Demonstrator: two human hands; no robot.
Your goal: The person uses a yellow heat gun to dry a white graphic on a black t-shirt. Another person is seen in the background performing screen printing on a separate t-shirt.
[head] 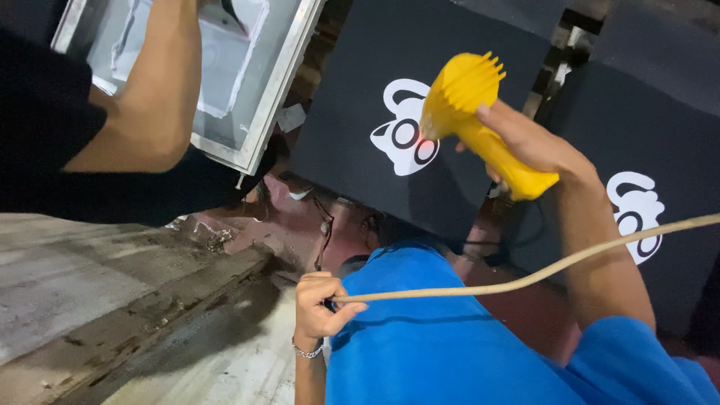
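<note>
The right hand [529, 142] is closed firmly around the handle of a yellow plastic hand-held blower with a finned round nozzle [469, 105]. It holds the blower up at centre right, with the nozzle towards the far side and in front of a black square fabric panel [352, 67] bearing a white cat-like printed figure [405, 127]. The left hand [319, 304], with a thin chain bracelet at the wrist, is clenched on a beige cord [525, 279] near the blue shirt. The cord runs off to the right edge, passing in front of the right forearm. In my judgement, the work goes best with the nozzle kept off the fabric and swept evenly over the print. The left hand should hold the cord slack and clear of the panels, so that it neither drags across a print nor pulls the blower off line. A second black panel with a like white figure [660, 112] stands to the right. At far left another person's bare arm with a black sleeve [150, 97] reaches to a pale metal-framed mesh screen [277, 82]; its hand is out of view. A worn, grey, paint-stained wooden bench top [75, 285] fills the near left, and beyond it is a dull red, littered floor [300, 217]. The room is dim and crowded.
</note>
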